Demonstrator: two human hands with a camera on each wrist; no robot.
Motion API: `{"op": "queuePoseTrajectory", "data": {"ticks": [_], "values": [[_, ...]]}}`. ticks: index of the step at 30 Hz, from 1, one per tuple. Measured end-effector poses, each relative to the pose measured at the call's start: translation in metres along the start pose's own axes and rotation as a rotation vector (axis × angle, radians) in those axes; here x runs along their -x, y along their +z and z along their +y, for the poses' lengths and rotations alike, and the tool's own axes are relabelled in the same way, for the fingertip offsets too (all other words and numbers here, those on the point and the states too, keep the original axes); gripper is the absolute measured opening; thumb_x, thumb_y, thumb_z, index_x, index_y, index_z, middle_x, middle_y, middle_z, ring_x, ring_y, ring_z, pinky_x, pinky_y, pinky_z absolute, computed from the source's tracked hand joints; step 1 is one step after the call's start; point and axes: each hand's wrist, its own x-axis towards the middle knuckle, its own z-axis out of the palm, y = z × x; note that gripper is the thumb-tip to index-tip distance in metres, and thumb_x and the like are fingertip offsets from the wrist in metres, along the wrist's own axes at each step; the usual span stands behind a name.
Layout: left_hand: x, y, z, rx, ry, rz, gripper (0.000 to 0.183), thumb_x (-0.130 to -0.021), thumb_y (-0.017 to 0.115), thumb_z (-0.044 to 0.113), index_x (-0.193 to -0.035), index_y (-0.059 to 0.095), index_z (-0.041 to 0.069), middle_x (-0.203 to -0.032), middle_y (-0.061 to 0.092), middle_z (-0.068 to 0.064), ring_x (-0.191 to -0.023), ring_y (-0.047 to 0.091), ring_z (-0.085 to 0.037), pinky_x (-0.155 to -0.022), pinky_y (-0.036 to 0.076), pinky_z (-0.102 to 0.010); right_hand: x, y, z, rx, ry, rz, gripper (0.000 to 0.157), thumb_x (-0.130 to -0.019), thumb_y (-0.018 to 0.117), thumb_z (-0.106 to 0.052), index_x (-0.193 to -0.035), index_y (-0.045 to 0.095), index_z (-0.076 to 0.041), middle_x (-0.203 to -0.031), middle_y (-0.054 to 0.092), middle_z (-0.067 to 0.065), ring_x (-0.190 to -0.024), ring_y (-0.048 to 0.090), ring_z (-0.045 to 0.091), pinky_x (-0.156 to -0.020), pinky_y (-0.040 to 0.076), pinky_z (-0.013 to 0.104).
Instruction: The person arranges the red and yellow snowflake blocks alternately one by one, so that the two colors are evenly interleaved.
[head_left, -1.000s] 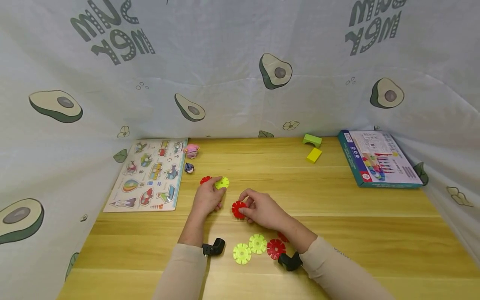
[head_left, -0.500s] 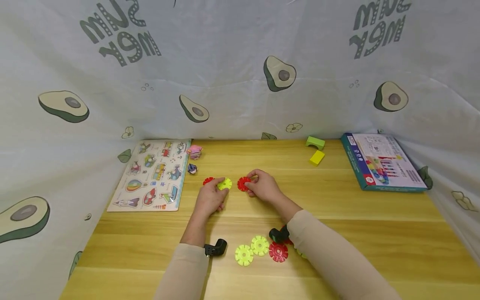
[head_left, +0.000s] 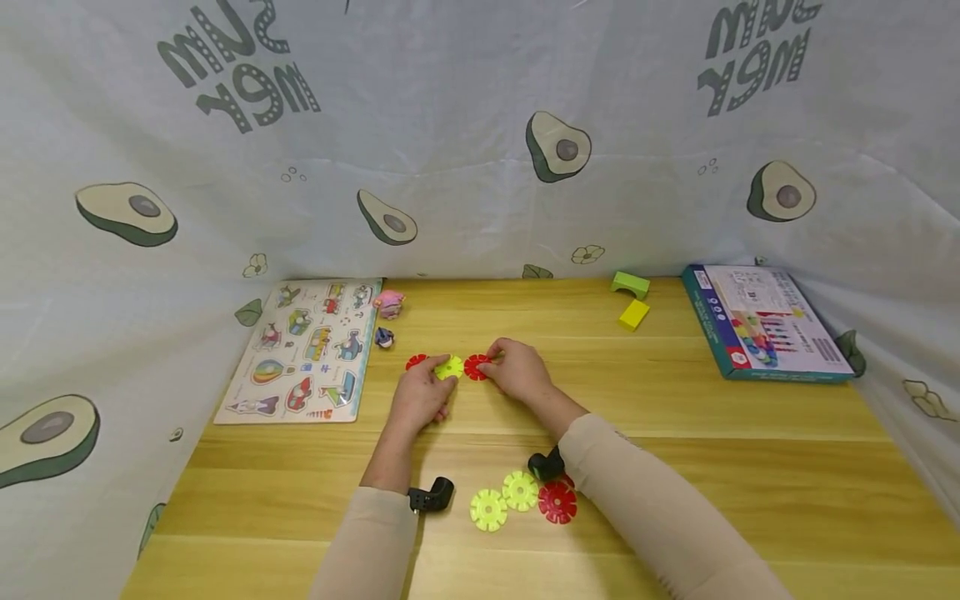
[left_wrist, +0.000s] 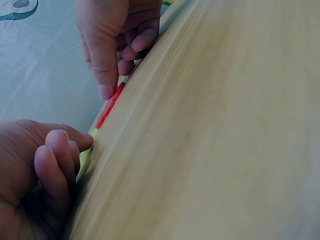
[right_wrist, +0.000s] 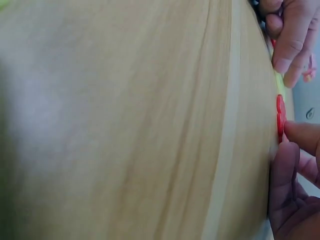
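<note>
Three flat, notched interlocking discs lie in a row on the wooden table. A red disc [head_left: 416, 362] at the left end is partly covered by my left hand [head_left: 418, 398]. That hand holds the middle yellow disc [head_left: 451, 367] at its edges between thumb and index finger. At the right end is another red disc [head_left: 475, 367], pinched at its right side by my right hand [head_left: 522, 372]. In the left wrist view this red disc [left_wrist: 110, 106] lies nearly flat, its edge meeting the yellow disc [left_wrist: 86, 159]. Whether their notches interlock, I cannot tell.
Nearer me lie two yellow discs [head_left: 488, 510] and a red disc [head_left: 557, 502], with another red one mostly under my right sleeve. A picture puzzle board [head_left: 300, 358], two small figures [head_left: 388, 304], green and yellow blocks [head_left: 634, 315] and a box [head_left: 765, 323] stand farther back.
My right hand has carried the red disc forward, then left, up to the yellow disc. My left hand has kept its place on the yellow disc.
</note>
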Motion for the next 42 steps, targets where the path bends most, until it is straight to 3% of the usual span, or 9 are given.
{"op": "queuePoseTrajectory", "data": {"ticks": [9,16,20,26,32,42], "values": [[0.002,-0.001,0.002,0.015,0.031,-0.061,0.048,-0.084,0.068,0.026,-0.129,0.054,0.018,-0.061,0.057,-0.009,-0.041,0.056,-0.02,-0.04,0.05,-0.032,0.026,-0.015,0.01,-0.134,-0.038,-0.08,0.028,-0.082,0.071,-0.028,-0.105,0.062,-0.015,-0.081,0.058,0.003,-0.065,0.053,0.018,-0.054,0.044,0.028],[-0.001,0.001,0.01,-0.07,0.117,-0.164,0.047,-0.085,0.068,0.03,-0.129,0.054,0.021,-0.065,0.059,-0.007,-0.043,0.056,-0.021,-0.042,0.05,-0.034,0.073,-0.023,0.017,-0.176,-0.152,-0.195,0.028,-0.081,0.072,-0.025,-0.106,0.064,-0.015,-0.077,0.058,0.0,-0.057,0.052,0.015,-0.049,0.045,0.029],[-0.008,0.005,0.016,-0.048,0.107,-0.214,0.049,-0.085,0.068,0.028,-0.13,0.053,0.02,-0.068,0.06,-0.008,-0.046,0.059,-0.022,-0.044,0.052,-0.034,0.104,-0.021,0.019,-0.162,-0.231,-0.293,0.032,-0.081,0.072,-0.028,-0.109,0.064,-0.015,-0.07,0.056,-0.002,-0.05,0.049,0.011,-0.044,0.043,0.026],[-0.009,0.014,0.018,-0.01,0.069,-0.252,0.052,-0.086,0.067,0.03,-0.134,0.049,0.022,-0.061,0.059,-0.011,-0.043,0.057,-0.021,-0.043,0.052,-0.035,0.141,-0.012,0.02,-0.102,-0.275,-0.376,0.04,-0.076,0.076,-0.033,-0.111,0.065,-0.018,-0.061,0.052,-0.008,-0.048,0.046,0.005,-0.043,0.038,0.021],[-0.007,0.017,0.016,-0.011,0.082,-0.228,0.051,-0.088,0.064,0.031,-0.135,0.048,0.021,-0.06,0.059,-0.01,-0.043,0.058,-0.02,-0.043,0.052,-0.035,0.16,-0.003,0.023,-0.077,-0.285,-0.411,0.046,-0.073,0.078,-0.03,-0.115,0.064,-0.019,-0.059,0.051,-0.011,-0.049,0.047,0.002,-0.043,0.039,0.02],[-0.008,0.018,0.014,-0.042,0.076,-0.186,0.045,-0.09,0.061,0.027,-0.134,0.05,0.021,-0.056,0.059,-0.009,-0.041,0.058,-0.02,-0.041,0.051,-0.033,0.164,0.004,0.019,0.004,-0.329,-0.382,0.044,-0.074,0.077,-0.026,-0.115,0.063,-0.021,-0.057,0.047,-0.012,-0.046,0.041,0.0,-0.041,0.036,0.019]]}}
